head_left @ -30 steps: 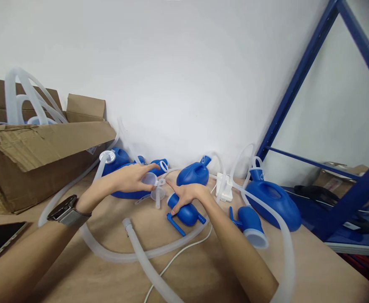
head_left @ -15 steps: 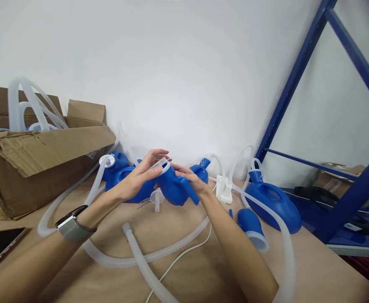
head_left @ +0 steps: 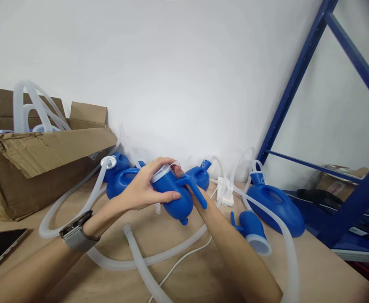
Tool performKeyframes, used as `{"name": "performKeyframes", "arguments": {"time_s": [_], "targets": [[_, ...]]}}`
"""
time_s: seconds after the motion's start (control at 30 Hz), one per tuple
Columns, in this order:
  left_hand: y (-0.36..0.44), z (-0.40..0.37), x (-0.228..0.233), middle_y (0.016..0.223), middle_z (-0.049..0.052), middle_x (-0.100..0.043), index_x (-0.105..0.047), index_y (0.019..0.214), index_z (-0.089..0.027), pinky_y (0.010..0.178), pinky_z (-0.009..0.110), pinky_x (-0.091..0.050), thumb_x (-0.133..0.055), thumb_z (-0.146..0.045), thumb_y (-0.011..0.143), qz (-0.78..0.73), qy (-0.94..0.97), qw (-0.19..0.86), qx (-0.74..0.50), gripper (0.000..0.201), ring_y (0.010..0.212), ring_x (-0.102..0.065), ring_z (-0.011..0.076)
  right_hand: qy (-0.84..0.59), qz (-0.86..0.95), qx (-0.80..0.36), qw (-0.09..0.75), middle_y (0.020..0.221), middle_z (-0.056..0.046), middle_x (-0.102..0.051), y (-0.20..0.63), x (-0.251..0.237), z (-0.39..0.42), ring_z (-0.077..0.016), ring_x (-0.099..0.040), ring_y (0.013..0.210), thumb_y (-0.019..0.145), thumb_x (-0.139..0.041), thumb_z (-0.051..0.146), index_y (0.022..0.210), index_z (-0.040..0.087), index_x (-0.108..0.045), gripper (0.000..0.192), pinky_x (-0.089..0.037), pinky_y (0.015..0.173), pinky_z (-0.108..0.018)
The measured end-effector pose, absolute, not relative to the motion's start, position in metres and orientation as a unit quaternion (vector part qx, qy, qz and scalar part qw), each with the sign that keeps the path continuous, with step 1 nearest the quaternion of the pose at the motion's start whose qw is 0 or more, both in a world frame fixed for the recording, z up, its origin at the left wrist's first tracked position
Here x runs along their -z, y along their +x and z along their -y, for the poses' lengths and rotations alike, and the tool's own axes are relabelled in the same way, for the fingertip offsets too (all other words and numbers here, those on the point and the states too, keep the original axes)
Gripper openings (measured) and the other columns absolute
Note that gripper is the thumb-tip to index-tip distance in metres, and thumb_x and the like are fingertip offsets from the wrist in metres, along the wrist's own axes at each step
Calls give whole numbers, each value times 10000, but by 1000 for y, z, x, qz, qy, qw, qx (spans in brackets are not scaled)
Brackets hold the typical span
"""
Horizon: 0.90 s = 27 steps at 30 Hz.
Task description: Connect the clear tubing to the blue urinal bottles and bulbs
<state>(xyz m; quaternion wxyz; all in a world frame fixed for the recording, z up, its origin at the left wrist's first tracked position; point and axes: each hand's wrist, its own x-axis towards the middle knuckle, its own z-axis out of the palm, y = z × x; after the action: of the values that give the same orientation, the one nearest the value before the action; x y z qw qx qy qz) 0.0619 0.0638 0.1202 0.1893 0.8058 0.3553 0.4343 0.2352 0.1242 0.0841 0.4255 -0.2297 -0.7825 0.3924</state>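
Note:
A blue plastic urinal funnel cup (head_left: 178, 206), with a white rim, a long side handle and a small nub at its closed end, is held up over the table. My left hand (head_left: 144, 185) is wrapped around it near the rim, thumb along its near side. My right hand (head_left: 178, 170) is at its far side by the rim, where a thin clear strip shows; most of those fingers are hidden behind the cup. Behind my hands stand blue urinal bottles, one at the left (head_left: 118, 183) and one at the right (head_left: 200, 174).
A cardboard box (head_left: 54, 153) with clear hoses stands at left, a phone (head_left: 1, 248) before it. A loose hose (head_left: 143, 263) crosses the table. On the right are another blue cup (head_left: 252, 225), a large blue bottle (head_left: 277, 210), a white power strip (head_left: 225, 193) and blue shelving (head_left: 293, 80).
The blue cup has turned and come slightly nearer and lower. My left hand has moved from its opening to around its body. My right hand has shifted behind it, toward the rim.

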Motion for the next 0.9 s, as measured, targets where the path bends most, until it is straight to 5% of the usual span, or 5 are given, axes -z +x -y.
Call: {"name": "performKeyframes", "arguments": {"time_s": [0.23,0.43,0.57,0.67,0.9], "targets": [[61,-59,-129,1325,23,-622,-582,1240,-202,1076,62,-539,-709,-596,642,-380,773,163,-482,727,1147,-618,-48,-192,697,-549,419,1409,-128,-580,229,-100,-116,-306,-588,1279,796,-575,790,1546,257,-342,950,-530,1028,-439],[47,-54,-145,1262,-48,-634,-535,1283,-291,994,82,-564,-659,-625,670,-432,567,44,-700,709,1032,-568,-70,-139,667,-576,452,1555,-124,-438,249,-117,-121,-282,-514,1363,930,-155,815,1567,278,-232,837,-464,1088,-514],[59,-45,-139,1222,-34,-649,-514,1293,-272,975,88,-560,-661,-637,660,-454,563,33,-690,745,1018,-573,-60,-135,728,-446,503,1470,-131,-516,235,-119,-106,-345,-524,1331,653,-580,937,1422,260,-483,1029,-508,1042,-501],[70,-36,-135,1210,-46,-651,-537,1244,-267,984,84,-557,-662,-639,657,-472,573,21,-670,706,1010,-587,-69,-165,745,-332,554,1286,-88,-639,225,-120,-90,-313,-594,1238,563,-887,641,1208,239,-644,798,-496,1078,-466],[64,-20,-142,1325,-32,-613,-516,1316,-251,1047,22,-544,-620,-482,763,-378,690,-39,-616,608,1137,-598,-80,-142,785,-269,539,1229,-41,-688,240,-141,-65,-277,-642,1183,694,-879,441,1177,253,-677,557,-521,1057,-471]]}}
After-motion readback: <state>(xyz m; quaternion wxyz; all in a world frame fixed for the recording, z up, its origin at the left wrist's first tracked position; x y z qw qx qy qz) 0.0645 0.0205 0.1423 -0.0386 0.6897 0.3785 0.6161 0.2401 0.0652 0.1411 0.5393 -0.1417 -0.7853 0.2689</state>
